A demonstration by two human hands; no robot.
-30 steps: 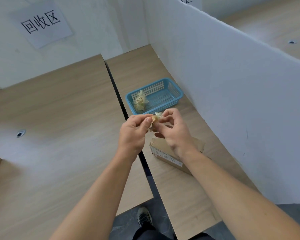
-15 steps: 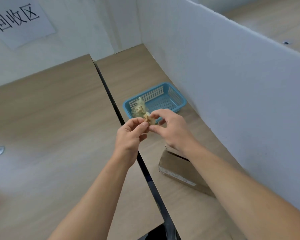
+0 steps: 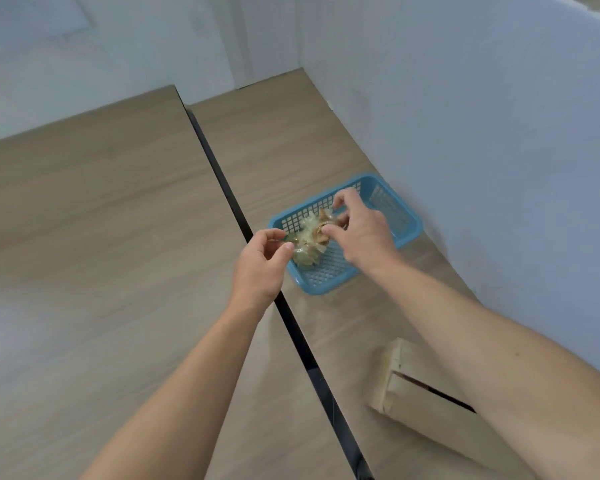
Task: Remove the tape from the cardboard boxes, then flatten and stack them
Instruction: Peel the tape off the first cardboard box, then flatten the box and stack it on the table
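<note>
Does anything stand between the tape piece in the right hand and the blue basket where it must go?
Nothing visible does. The right hand pinches the tape piece directly over the open blue basket; only a wad of crumpled tape lies inside.

Both hands have gone forward from above the box to over the blue basket. Their shared pinch has parted: the right hand now keeps the tape scrap in its grip beside the tape wad, and the left hand has drawn back a little.
</note>
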